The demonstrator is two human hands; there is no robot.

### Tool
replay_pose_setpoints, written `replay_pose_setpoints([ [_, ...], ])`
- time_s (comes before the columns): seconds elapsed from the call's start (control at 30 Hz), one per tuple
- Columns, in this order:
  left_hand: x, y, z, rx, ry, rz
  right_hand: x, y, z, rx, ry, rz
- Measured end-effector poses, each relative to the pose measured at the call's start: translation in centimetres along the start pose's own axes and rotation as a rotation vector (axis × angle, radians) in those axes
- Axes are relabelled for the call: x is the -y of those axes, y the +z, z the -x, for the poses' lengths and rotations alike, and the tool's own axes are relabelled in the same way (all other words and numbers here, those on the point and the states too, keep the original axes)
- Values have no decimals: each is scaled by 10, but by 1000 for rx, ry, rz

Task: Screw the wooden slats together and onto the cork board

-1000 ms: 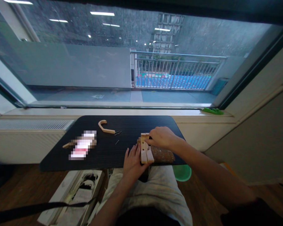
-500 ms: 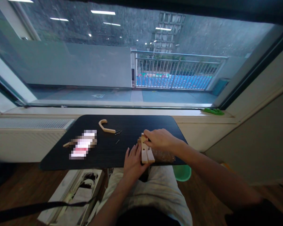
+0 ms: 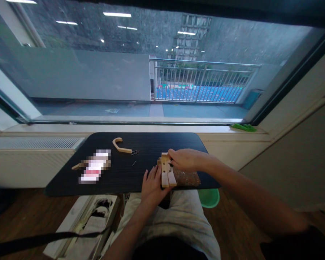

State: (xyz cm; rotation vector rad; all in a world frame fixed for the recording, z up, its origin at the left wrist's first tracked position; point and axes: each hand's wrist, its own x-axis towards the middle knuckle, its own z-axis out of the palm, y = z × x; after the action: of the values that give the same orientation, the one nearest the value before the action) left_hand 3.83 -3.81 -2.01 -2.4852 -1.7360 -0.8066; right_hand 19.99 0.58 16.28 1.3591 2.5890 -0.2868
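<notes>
Two pale wooden pieces with dark holes (image 3: pixel 165 177) lie side by side near the table's front edge. My left hand (image 3: pixel 151 186) grips them from the left, its fingers along the side and its thumb at the near end. Over their right side my right hand (image 3: pixel 188 159) is closed with curled fingers. A small dark thing (image 3: pixel 171 164) shows at its fingertips, too small to name. A brownish see-through plastic bag (image 3: pixel 186 178) lies under and right of the wood, partly hidden by my right hand and forearm.
On the black table (image 3: pixel 151 141) lie a curved wooden hook (image 3: pixel 121 149), several thin screws (image 3: pixel 134 152) and a blurred-out item (image 3: pixel 94 167). Beyond the table is a windowsill with a green cloth (image 3: pixel 243 127). A green bin (image 3: pixel 209 198) stands below on the right, an open box (image 3: pixel 83 224) below left.
My right hand has shifted slightly right and turned, baring more of the wood's far end. The small dark thing now shows at its fingertips. My left hand stays put on the wood.
</notes>
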Motion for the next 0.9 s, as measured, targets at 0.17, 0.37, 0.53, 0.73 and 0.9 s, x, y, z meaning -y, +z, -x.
replay_pose_setpoints([
  [0.17, 1, 1, 0, -2, 6, -3, -1, 2, -2, -14, -8, 8],
  [0.37, 1, 2, 1, -7, 8, -10, -2, 2, -4, -16, 13, 29],
  [0.53, 1, 3, 1, -20, 14, -8, -3, 1, -4, -20, 46, 44],
  [0.73, 1, 3, 1, -22, 15, -14, -2, 0, -2, -22, 74, 58],
  [0.9, 1, 4, 0, -23, 17, -5, -1, 0, -3, -35, 91, 90],
])
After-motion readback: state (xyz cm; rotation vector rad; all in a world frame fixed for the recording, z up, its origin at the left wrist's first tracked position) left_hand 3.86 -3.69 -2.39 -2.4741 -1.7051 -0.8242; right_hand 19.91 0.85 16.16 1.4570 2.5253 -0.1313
